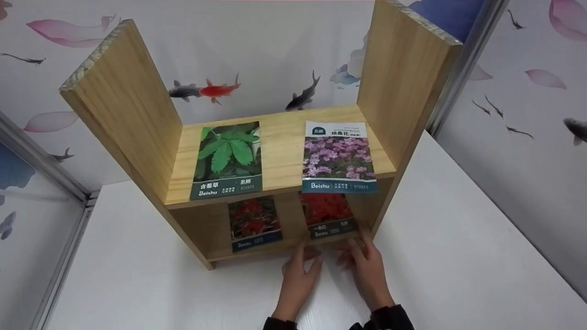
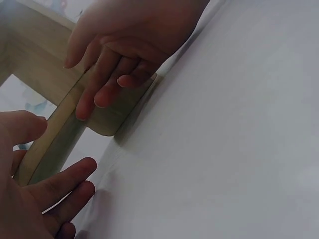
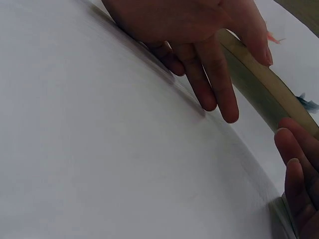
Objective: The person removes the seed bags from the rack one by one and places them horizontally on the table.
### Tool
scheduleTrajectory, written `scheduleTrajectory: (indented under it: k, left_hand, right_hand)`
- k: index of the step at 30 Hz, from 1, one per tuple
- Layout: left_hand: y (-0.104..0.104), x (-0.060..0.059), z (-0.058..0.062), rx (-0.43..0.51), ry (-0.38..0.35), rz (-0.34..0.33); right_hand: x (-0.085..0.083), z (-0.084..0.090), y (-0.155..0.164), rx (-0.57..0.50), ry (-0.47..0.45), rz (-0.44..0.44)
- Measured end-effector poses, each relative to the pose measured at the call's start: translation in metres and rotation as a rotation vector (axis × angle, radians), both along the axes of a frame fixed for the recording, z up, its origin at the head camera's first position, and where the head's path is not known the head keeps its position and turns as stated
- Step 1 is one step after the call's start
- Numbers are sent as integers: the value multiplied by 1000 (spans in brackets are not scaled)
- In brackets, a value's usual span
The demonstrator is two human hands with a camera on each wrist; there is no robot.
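A seed packet with red flowers (image 1: 328, 208) lies on the right part of the lower shelf board, partly hidden by the upper board. My left hand (image 1: 297, 277) is at this board's front edge, fingertips close to the packet's lower left corner. The right hand (image 1: 367, 270) reaches in at its lower right corner, index finger extended. In the left wrist view, the left hand (image 2: 45, 194) has its thumb at the shelf board (image 2: 52, 137) and fingers spread below it. Loosely straight fingers also show on the right hand (image 3: 304, 169) in the right wrist view.
Another red-flowered packet (image 1: 254, 222) lies on the lower board's left side. Above, a green-leaf packet (image 1: 229, 160) and a pink-flower packet (image 1: 339, 158) overhang the upper board (image 1: 282, 151). Wooden side panels (image 1: 128, 105) rise tall. The shelf stands on a white table (image 1: 458, 256) before fish-patterned walls.
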State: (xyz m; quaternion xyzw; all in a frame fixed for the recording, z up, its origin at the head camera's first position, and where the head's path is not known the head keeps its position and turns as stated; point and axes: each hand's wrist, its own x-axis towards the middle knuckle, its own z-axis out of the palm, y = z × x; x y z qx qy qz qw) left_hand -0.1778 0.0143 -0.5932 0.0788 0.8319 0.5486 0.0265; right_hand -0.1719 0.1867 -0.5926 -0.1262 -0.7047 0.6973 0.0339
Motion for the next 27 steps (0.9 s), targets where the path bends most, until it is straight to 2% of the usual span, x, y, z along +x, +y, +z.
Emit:
scheduleTrajectory:
  k: [4, 8, 13, 17, 27]
  left_hand:
    - [0, 1, 2, -32, 36, 8]
    - [1, 3, 5, -119, 56, 48]
    - [1, 7, 7, -193, 40, 82]
    - [-1, 11, 8, -210, 22, 99]
    - [-9, 22, 13, -208, -5, 81]
  right_hand:
    - [1, -1, 0, -14, 42, -5]
    - [2, -3, -1, -27, 95, -22]
    - [3, -4, -3, -4, 77, -45]
    - [6, -4, -3, -9, 59, -77]
    - [7, -5, -1, 17, 65, -183]
